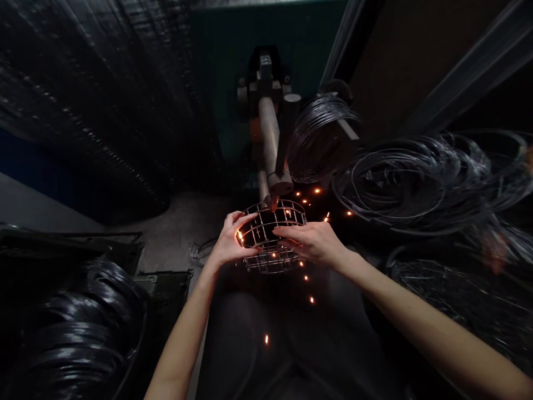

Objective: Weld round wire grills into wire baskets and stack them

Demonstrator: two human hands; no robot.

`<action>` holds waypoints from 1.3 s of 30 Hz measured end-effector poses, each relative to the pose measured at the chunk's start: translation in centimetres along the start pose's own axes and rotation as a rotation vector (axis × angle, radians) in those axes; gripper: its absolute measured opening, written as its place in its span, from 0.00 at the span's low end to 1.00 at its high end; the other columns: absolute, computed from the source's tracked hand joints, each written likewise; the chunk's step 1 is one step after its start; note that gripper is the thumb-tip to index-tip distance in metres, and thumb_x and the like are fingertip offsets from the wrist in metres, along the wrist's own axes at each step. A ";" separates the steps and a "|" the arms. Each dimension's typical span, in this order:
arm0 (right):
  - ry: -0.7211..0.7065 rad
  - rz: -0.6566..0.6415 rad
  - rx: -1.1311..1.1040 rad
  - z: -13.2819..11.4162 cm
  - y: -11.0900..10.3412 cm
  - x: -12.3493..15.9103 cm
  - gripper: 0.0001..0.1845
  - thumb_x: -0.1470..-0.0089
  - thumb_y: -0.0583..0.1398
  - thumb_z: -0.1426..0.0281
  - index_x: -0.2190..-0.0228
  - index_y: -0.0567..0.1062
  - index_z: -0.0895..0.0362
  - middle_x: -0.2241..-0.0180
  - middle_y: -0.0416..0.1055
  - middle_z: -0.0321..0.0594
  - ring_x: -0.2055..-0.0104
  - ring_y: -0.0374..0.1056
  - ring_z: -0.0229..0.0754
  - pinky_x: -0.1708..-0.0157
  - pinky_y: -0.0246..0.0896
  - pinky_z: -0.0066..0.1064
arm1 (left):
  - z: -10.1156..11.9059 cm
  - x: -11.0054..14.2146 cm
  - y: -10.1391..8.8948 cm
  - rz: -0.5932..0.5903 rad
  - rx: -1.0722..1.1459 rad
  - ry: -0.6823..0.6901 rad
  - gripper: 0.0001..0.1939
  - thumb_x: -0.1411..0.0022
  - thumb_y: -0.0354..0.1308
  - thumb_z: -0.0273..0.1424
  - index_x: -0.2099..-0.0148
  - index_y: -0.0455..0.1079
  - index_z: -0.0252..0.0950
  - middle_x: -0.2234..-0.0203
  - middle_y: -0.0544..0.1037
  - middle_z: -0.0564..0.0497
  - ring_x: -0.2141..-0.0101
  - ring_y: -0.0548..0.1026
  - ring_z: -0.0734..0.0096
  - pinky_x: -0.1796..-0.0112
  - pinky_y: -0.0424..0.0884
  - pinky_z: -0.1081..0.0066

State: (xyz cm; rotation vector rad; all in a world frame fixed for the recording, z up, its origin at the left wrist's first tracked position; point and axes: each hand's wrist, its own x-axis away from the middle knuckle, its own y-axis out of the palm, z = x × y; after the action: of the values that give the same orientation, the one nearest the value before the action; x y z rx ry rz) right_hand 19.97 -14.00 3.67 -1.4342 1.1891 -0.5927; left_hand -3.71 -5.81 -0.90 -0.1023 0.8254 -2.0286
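Bare forearms, left hand and right hand clasping wire basket, dim grey floor, green machine beyond.

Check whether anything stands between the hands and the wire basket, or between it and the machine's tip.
Nothing visible does: the left hand and right hand are both on the wire basket, and its far rim appears right by the machine's tip. Sparks show around it.
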 end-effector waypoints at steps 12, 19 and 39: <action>0.200 0.270 -0.068 0.4 0.9 -1.0 0.12 0.40 0.56 0.62 0.59 0.77 0.51 0.58 0.74 0.40 0.65 0.72 0.39 0.72 0.61 0.27 | -1.1 -3.0 -0.3 0.042 0.033 -0.036 0.42 0.60 0.72 0.37 0.41 0.63 0.45 0.48 0.59 0.46 0.43 0.60 0.53 0.42 0.58 0.51; 0.439 0.405 -0.280 0.9 1.3 -2.5 0.12 0.47 0.60 0.58 0.72 0.74 0.54 0.73 0.69 0.37 0.73 0.65 0.38 0.74 0.58 0.30 | -2.1 -4.5 -0.4 0.079 0.061 -0.045 0.40 0.60 0.72 0.36 0.42 0.64 0.44 0.48 0.59 0.46 0.44 0.61 0.57 0.42 0.58 0.54; 0.505 0.361 -0.396 1.0 -1.6 1.9 0.20 0.38 0.48 0.59 0.66 0.75 0.54 0.67 0.69 0.40 0.64 0.67 0.41 0.60 0.61 0.32 | -5.4 -3.2 0.2 0.102 0.132 0.004 0.65 0.64 0.74 0.43 0.32 0.37 0.46 0.36 0.43 0.42 0.36 0.45 0.48 0.37 0.45 0.49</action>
State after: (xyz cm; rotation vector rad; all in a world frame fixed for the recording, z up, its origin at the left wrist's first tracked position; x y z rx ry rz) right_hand 22.02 -15.47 4.46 -1.3770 2.0053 -0.4937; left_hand -3.72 -0.59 -4.43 0.0177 0.6836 -1.9813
